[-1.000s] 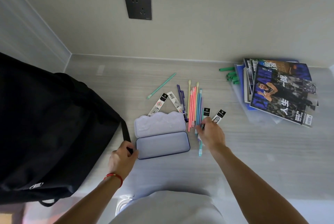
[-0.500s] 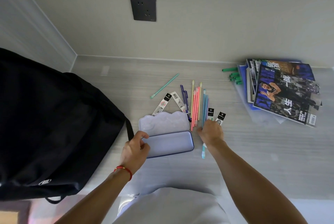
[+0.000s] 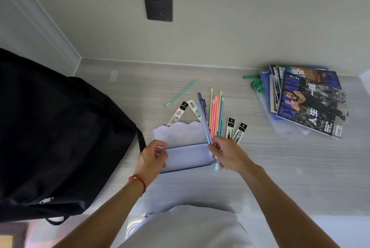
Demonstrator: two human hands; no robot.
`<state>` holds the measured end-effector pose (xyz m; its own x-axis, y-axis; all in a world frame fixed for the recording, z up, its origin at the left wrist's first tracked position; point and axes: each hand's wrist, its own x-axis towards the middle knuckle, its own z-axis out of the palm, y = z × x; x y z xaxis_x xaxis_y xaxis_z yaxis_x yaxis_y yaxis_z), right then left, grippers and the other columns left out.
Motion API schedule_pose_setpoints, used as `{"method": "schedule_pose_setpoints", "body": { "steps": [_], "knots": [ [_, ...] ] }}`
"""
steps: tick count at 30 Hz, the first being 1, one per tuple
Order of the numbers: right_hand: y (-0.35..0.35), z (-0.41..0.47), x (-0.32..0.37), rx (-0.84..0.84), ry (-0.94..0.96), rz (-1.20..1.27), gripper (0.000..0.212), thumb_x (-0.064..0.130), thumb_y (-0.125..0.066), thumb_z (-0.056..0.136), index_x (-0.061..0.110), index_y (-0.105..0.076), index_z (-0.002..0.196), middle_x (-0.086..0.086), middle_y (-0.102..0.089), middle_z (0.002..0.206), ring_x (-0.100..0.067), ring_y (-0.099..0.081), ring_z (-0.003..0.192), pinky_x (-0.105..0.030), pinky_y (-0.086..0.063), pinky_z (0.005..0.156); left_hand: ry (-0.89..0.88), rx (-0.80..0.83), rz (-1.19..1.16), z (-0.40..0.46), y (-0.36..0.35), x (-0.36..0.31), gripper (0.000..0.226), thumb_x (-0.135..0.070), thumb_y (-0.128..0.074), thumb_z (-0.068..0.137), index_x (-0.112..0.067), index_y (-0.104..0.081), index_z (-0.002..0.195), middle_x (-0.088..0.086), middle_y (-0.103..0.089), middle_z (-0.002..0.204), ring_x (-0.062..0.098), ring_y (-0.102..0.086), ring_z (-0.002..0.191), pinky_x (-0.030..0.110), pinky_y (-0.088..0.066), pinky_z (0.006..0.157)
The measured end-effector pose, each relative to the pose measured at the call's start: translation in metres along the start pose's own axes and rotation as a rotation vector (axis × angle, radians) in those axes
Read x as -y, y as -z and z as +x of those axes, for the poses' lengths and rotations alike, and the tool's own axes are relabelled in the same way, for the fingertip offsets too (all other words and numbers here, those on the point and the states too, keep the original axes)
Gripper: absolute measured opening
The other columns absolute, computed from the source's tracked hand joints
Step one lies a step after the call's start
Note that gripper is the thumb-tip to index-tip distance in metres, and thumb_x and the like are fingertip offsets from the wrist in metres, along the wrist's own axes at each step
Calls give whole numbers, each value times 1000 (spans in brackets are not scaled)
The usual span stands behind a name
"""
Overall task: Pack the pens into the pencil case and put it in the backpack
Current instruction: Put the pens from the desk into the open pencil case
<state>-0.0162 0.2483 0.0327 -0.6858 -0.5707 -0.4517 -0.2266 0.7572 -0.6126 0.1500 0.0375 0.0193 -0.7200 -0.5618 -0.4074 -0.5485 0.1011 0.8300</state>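
An open lilac pencil case [image 3: 186, 155] lies on the desk, its scalloped lid [image 3: 180, 132] folded back. My left hand [image 3: 152, 160] grips the case's left end. My right hand [image 3: 230, 153] pinches a blurred blue-purple pen [image 3: 204, 123], lifted at a slant over the case's right edge, with another light-blue pen tip showing under the hand. A row of pastel pens [image 3: 215, 113] lies just behind the case. One mint pen [image 3: 181, 93] lies apart to the left. Packaged refills [image 3: 230, 127] sit beside my right hand. The black backpack [image 3: 56, 137] stands at left.
A stack of magazines [image 3: 308, 99] over a clear folder lies at the right back, with green markers [image 3: 255, 82] beside it. Two more refill packs [image 3: 180, 114] lean behind the case lid. A dark wall socket [image 3: 158, 5] is above. The desk's front edge is near my body.
My left hand left the backpack strap and took hold of the case's left end. My right hand lifted a blue-purple pen from the row and swung it toward the case.
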Motion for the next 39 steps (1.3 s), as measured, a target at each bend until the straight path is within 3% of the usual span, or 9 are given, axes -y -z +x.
{"method": "schedule_pose_setpoints", "body": {
  "steps": [3, 7, 9, 12, 19, 24, 28, 33, 39],
  "knots": [
    [-14, -9, 15, 127, 221, -410, 20, 34, -51, 102, 15, -56, 101, -12, -72, 91, -34, -69, 78, -38, -54, 63, 55, 4, -166, 7, 9, 0, 22, -19, -58, 94, -29, -60, 113, 8, -65, 101, 16, -66, 61, 33, -56, 58],
    [-30, -12, 25, 193, 351, -617, 20, 39, -47, 102, 22, -55, 108, -9, -71, 95, -35, -67, 85, -36, -48, 67, 17, 92, -287, 8, 18, 8, 29, -35, -60, 95, -39, -54, 123, 4, -66, 96, 20, -67, 71, 35, -60, 66],
    [-30, -9, 25, 199, 343, -626, 17, 38, -48, 101, 23, -55, 106, -8, -71, 97, -34, -66, 86, -36, -48, 68, 24, 39, -219, 8, 17, 13, 11, -27, -54, 99, -26, -64, 104, 9, -66, 82, 22, -62, 66, 37, -56, 63],
    [-26, -6, 21, 192, 311, -579, 15, 33, -50, 100, 23, -58, 107, -7, -71, 101, -32, -65, 89, -37, -53, 73, 76, 52, -155, 8, 14, 24, 23, -21, -46, 102, -11, -62, 88, 7, -67, 75, 23, -55, 64, 36, -47, 57],
    [-18, 2, 4, 173, 233, -511, 11, 29, -54, 101, 19, -60, 101, -8, -63, 97, -30, -61, 90, -36, -46, 73, -39, 85, 183, 7, 16, 38, 23, -34, -59, 92, -30, -64, 71, -15, -53, 55, 3, -46, 52, 10, -39, 48],
    [-21, 3, -2, 95, 262, -628, 12, 29, -51, 103, 21, -60, 106, -4, -62, 99, -28, -64, 94, -35, -45, 71, -222, 68, 379, 7, 11, 40, 4, -21, -68, 87, -25, -70, 88, -9, -63, 81, 9, -57, 70, 10, -43, 63],
    [-23, 7, 4, 107, 269, -658, 11, 27, -54, 101, 21, -64, 102, -4, -65, 98, -26, -59, 99, -38, -50, 77, -281, 150, 519, 6, 4, 42, 11, -23, -66, 91, -20, -69, 100, -5, -60, 98, 14, -59, 84, 19, -50, 76],
    [-32, 13, 12, 120, 278, -638, 12, 26, -58, 97, 22, -69, 102, -3, -67, 101, -25, -51, 107, -36, -45, 79, -337, 148, 692, 3, -1, 41, 15, -31, -59, 94, -21, -68, 87, -2, -62, 91, 17, -56, 87, 30, -53, 73],
    [-36, 13, 2, 150, 240, -544, 20, 29, -68, 92, 17, -69, 109, -4, -62, 107, -22, -51, 110, -38, -47, 91, -445, 171, 824, 4, 1, 44, 21, -31, -53, 98, -21, -72, 95, 0, -68, 94, 18, -59, 95, 31, -55, 78]
  ]
}}
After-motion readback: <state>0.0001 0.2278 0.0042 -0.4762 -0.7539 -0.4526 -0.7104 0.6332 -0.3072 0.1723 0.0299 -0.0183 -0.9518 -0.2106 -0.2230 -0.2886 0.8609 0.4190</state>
